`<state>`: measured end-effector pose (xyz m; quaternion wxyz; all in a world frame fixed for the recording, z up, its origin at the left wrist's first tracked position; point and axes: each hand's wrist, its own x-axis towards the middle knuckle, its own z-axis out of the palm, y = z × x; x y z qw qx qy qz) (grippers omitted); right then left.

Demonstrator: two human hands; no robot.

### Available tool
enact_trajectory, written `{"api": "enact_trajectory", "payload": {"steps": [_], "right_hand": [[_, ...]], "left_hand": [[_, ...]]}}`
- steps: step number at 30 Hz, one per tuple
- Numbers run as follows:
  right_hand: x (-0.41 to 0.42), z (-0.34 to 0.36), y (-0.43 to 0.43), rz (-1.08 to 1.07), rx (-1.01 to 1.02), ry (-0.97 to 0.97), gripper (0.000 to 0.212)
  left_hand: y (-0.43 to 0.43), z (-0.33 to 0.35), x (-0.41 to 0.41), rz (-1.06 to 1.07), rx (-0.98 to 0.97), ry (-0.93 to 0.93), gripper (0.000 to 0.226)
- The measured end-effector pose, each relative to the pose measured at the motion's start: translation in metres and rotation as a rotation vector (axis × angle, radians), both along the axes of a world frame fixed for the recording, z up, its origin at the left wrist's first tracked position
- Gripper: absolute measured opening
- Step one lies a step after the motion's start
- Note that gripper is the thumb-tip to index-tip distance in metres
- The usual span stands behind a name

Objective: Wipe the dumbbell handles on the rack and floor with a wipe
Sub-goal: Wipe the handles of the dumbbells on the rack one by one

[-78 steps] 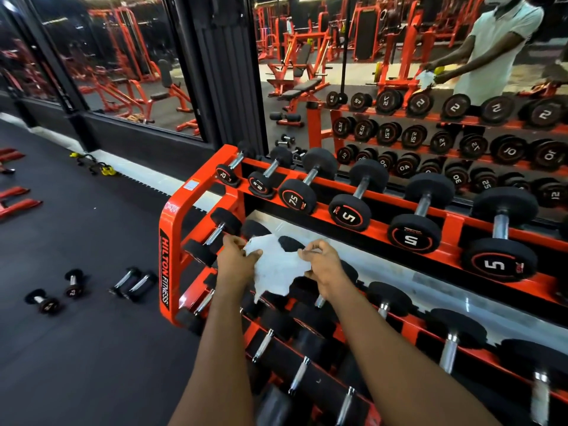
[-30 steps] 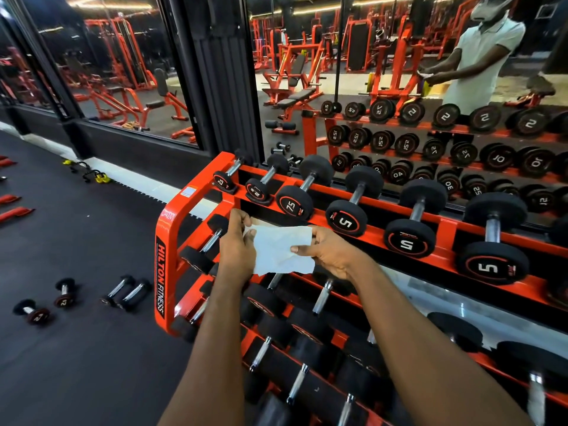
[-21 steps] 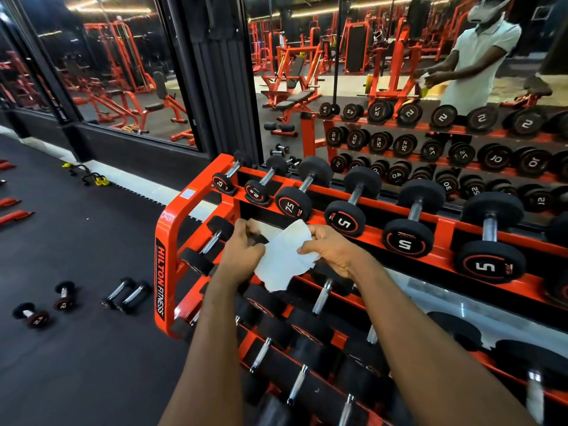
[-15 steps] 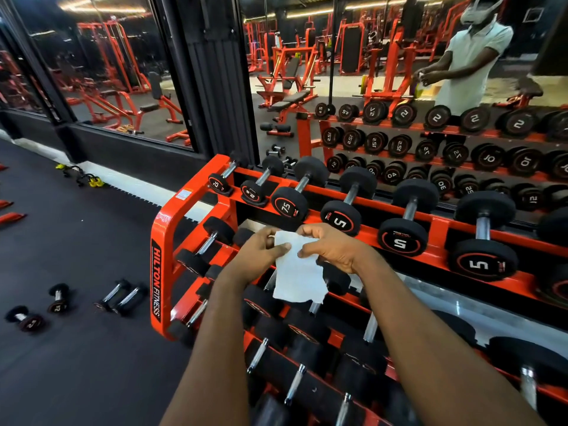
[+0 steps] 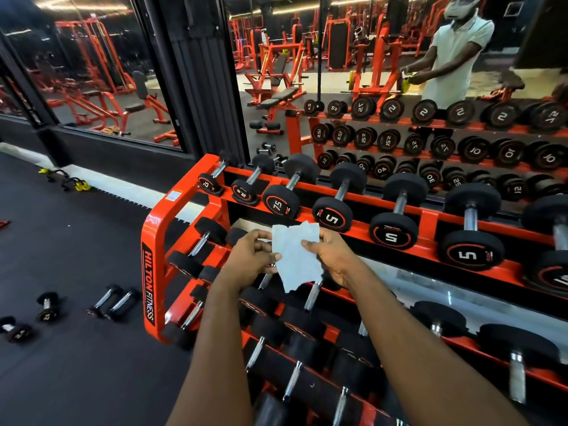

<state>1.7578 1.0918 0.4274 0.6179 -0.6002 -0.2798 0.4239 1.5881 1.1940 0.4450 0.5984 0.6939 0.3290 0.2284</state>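
A white wipe (image 5: 296, 256) hangs upright between my two hands, above the middle tier of an orange dumbbell rack (image 5: 155, 241). My left hand (image 5: 250, 256) pinches its left edge and my right hand (image 5: 333, 256) pinches its right edge. Black dumbbells with steel handles fill the rack's three tiers; the 7.5 dumbbell (image 5: 284, 196) and a 5 dumbbell (image 5: 338, 201) lie on the top tier just beyond the wipe. Several small dumbbells lie on the black floor at the left, among them a close pair (image 5: 113, 302) and a single one (image 5: 47, 307).
A mirror wall (image 5: 368, 87) stands right behind the rack and reflects the dumbbells, orange gym machines and a person in a white shirt. Yellow and black items (image 5: 72, 182) lie by the wall base at the left. Black rubber floor (image 5: 76, 379) spreads left of the rack.
My hands have reworked the wipe from a crumpled, spread sheet into a narrower hanging piece. They rose a little toward the top tier, and the view drifted slightly to the right.
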Motion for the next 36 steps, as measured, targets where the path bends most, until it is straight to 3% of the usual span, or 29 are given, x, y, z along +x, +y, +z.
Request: {"api": "enact_trajectory", "payload": {"steps": [6, 9, 12, 18, 22, 25, 30, 33, 36], "right_hand": [[0.006, 0.002, 0.0, 0.178, -0.004, -0.048, 0.035], [0.007, 0.003, -0.001, 0.084, 0.044, -0.067, 0.024], [0.009, 0.005, -0.001, 0.101, 0.041, -0.071, 0.03], [0.013, 0.014, -0.007, 0.22, 0.062, 0.107, 0.031], [0.006, 0.012, 0.002, 0.212, 0.046, -0.014, 0.007], [0.0, 0.009, 0.011, 0.211, 0.053, -0.158, 0.027], [-0.007, 0.002, 0.02, 0.118, 0.079, -0.106, 0.052], [-0.017, -0.007, 0.023, 0.102, -0.07, 0.007, 0.052], [-0.027, -0.02, 0.025, 0.139, -0.146, -0.042, 0.043]], "left_hand": [[0.003, 0.003, -0.007, 0.151, 0.097, 0.003, 0.028], [0.008, 0.002, -0.014, 0.104, 0.137, -0.046, 0.029], [0.011, 0.003, -0.018, 0.071, 0.283, -0.025, 0.023], [0.02, -0.001, -0.019, 0.076, 0.292, -0.042, 0.027], [0.015, 0.005, -0.014, 0.049, 0.198, -0.032, 0.027], [0.015, 0.004, -0.01, -0.067, 0.098, -0.035, 0.01], [0.027, -0.012, -0.009, -0.181, 0.143, 0.082, 0.028], [0.033, -0.019, -0.012, -0.083, 0.213, 0.049, 0.026], [0.037, -0.026, -0.013, -0.013, 0.22, 0.031, 0.03]]}}
